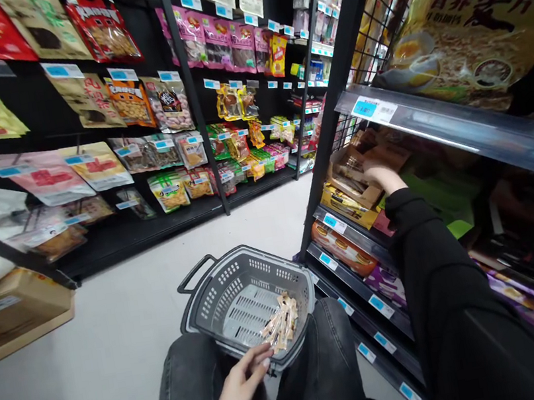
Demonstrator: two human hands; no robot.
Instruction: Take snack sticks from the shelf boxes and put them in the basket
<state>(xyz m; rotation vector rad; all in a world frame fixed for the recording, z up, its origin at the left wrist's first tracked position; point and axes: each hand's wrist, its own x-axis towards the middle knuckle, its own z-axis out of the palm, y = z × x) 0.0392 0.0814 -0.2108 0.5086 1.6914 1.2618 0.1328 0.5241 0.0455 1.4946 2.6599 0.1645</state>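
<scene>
My left hand is at the near rim of a grey shopping basket, its fingers loosely stretched and apart, with nothing visible in them. Inside the basket, close to those fingertips, lies a small pile of individually wrapped snack sticks. To the right, my right hand reaches into an open cardboard box on a shelf under the upper ledge. Similar wrapped pieces show in that box. The fingers of the right hand are blurred and partly hidden, so their grip does not show.
A metal shelf edge runs above my right forearm, with a large cereal bag on it. Hanging snack packets line the black racks ahead. A brown carton stands on the floor at left.
</scene>
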